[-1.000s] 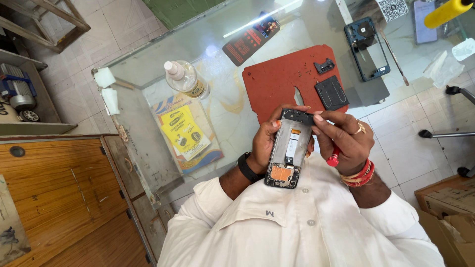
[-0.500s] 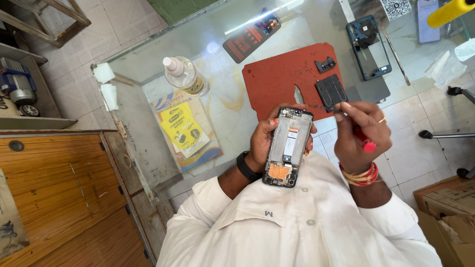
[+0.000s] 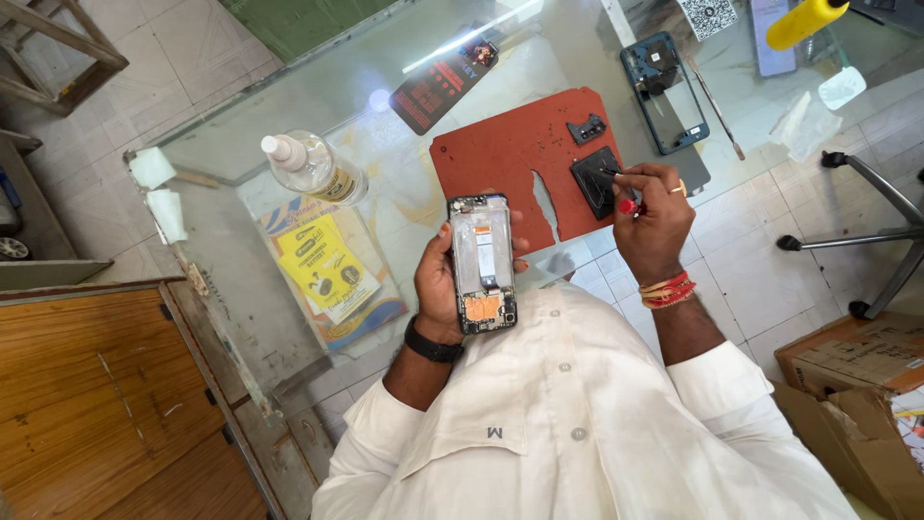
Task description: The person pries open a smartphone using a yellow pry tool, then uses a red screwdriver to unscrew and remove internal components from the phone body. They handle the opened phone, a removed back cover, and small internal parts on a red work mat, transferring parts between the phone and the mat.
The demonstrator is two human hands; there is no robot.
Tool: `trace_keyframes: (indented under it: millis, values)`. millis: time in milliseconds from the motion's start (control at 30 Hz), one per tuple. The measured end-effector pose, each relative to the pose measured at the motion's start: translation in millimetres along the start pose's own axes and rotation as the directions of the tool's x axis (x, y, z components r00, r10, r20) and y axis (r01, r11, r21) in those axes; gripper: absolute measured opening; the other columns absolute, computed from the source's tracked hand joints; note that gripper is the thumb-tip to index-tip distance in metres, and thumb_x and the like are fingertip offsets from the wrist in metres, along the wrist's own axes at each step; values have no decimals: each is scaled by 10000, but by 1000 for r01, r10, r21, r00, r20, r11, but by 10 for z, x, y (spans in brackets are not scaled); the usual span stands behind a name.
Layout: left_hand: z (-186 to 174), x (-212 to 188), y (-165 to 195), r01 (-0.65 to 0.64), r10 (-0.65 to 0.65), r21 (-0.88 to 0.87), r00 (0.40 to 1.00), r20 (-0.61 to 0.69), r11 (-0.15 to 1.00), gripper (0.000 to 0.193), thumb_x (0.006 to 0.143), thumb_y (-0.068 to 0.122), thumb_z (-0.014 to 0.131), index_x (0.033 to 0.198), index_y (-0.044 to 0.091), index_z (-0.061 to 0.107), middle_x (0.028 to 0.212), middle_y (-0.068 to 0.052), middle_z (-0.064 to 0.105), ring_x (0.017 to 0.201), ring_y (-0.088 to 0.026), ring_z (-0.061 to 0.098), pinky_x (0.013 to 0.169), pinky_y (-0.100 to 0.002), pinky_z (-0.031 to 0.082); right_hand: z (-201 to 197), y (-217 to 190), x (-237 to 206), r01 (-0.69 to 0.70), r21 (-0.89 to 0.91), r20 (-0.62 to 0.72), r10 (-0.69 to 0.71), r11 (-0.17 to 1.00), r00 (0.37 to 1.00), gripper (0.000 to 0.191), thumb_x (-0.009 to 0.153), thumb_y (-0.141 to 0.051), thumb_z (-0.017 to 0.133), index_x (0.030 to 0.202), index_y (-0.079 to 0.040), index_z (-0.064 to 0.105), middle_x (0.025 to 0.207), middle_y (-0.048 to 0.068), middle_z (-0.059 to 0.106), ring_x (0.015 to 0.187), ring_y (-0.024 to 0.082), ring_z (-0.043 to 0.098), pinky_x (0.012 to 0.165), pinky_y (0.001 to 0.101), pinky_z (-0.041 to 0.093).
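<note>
Your left hand (image 3: 445, 279) grips the opened phone (image 3: 482, 262) (back cover off); your right hand (image 3: 654, 217) pinches a red-tipped tool (image 3: 621, 191) at the black part (image 3: 595, 180); reassembly remains.

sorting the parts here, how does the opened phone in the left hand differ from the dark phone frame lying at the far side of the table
The opened phone is gripped in the left hand above the table edge; the dark phone frame lies flat on the glass table, untouched. The opened phone shows a pale metal inside with an orange patch; the frame is dark teal and looks mostly hollow. Both are similar rectangular shells with their insides exposed.
</note>
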State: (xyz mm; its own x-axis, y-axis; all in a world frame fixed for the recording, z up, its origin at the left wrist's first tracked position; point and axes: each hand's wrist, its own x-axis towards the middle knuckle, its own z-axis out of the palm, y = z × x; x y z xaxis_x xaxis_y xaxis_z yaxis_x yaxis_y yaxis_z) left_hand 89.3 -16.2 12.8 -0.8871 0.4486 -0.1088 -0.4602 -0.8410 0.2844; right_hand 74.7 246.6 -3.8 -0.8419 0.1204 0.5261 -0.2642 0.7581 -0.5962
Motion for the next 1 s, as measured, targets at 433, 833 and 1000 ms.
trace_keyframes:
  millis: [433,833,1000]
  values:
    - [75,25,21,32,-54,102,974,222,994,679,1098,439,500,1528,-82,439,1439,-300,558,1190,-395,662,1005,-535,574,-167,-553,202,82,109,129,-96,991,987,231,963,-34,872,1169,-50,767,1054,116,650,867,226,663,705,320,532]
    - [-130,16,-14,1,-22,330,998,57,944,548,1105,374,496,1453,-49,512,1267,-128,657,1123,-186,653,981,-319,532,-110,-1159,411,394,274,127,-439,877,889,308,813,36,838,1104,-40,774,978,107,655,636,134,625,543,301,493]
    - [-105,32,-24,-4,-19,325,998,67,946,540,1104,353,509,1464,-51,514,1294,-137,653,1169,-190,640,1027,-319,513,-126,-1144,365,395,259,125,-437,881,891,386,821,72,854,1175,-47,756,1018,76,635,712,143,647,595,287,510]
